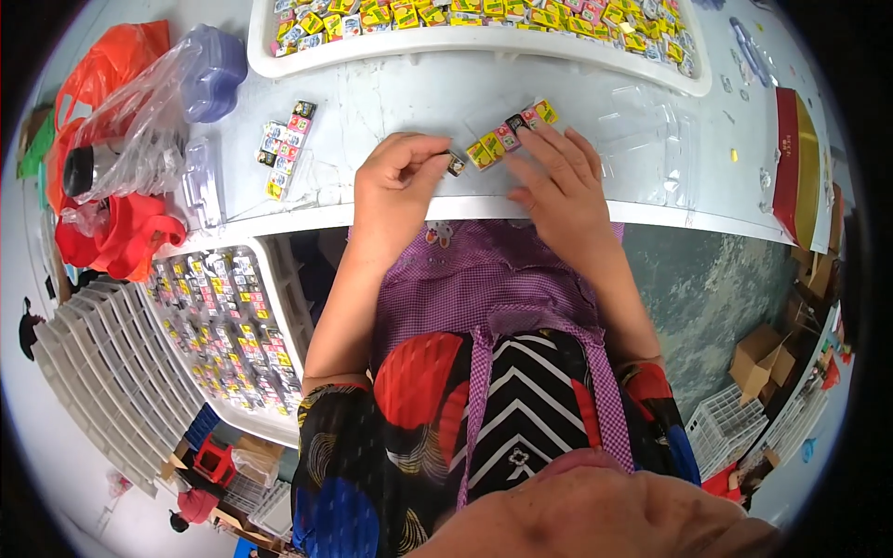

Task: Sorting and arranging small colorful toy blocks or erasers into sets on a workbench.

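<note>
My left hand (395, 186) is closed in a pinch at a tiny black box (456, 165), just above the table. Right beside it lies a short double row of tiny boxes (486, 151), in yellow, pink and black, slanting up to the right. Over the right part of that row stretches my right hand (569, 186), its fingers extended and touching the boxes; they hide some of them. To the left of my hands, another small block of tiny boxes (285, 149), white, pink, black and yellow, lies on the table.
A white tray (400, 56) full of loose tiny boxes stands at the far side. Clear plastic packs (642, 139) lie at the right, near a red-and-gold box (791, 167). Bags (116, 84) crowd the left. Below them, a white crate (270, 307) holds filled packs.
</note>
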Available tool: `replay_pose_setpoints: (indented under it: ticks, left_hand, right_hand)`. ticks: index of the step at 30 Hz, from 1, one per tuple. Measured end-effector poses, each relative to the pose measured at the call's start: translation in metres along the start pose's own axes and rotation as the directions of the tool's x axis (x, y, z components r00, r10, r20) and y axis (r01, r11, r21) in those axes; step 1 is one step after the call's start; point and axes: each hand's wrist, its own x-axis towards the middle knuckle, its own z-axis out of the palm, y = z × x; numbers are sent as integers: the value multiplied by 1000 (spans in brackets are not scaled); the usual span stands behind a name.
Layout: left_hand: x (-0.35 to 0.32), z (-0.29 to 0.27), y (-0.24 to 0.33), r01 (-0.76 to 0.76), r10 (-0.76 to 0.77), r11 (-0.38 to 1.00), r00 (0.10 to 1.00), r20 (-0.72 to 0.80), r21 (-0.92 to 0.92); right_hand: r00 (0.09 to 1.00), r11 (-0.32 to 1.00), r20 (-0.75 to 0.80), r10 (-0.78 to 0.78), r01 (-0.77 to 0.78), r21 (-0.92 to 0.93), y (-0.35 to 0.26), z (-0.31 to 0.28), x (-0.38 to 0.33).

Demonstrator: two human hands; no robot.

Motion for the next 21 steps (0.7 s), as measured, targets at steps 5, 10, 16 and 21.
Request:
replay_pose_setpoints:
  ticks: [5, 10, 16, 21]
  left_hand:
    - [1, 16, 7, -144, 149, 979, 989, -19, 141]
    - [1, 22, 7, -204, 218, 956, 975, -43, 209]
    - [-4, 30, -4, -263, 297, 910, 953, -61, 320]
    - [-2, 27, -2, -345, 384, 845, 923, -15, 408]
  right_hand:
    - [989, 998, 131, -71, 70, 5, -8, 6, 9]
    - [981, 999, 185, -51, 52, -1, -6, 4, 11]
    - [984, 999, 173, -44, 41, 18, -6, 6, 10]
    - [986, 999, 160, -49, 48, 13, -6, 4, 10]
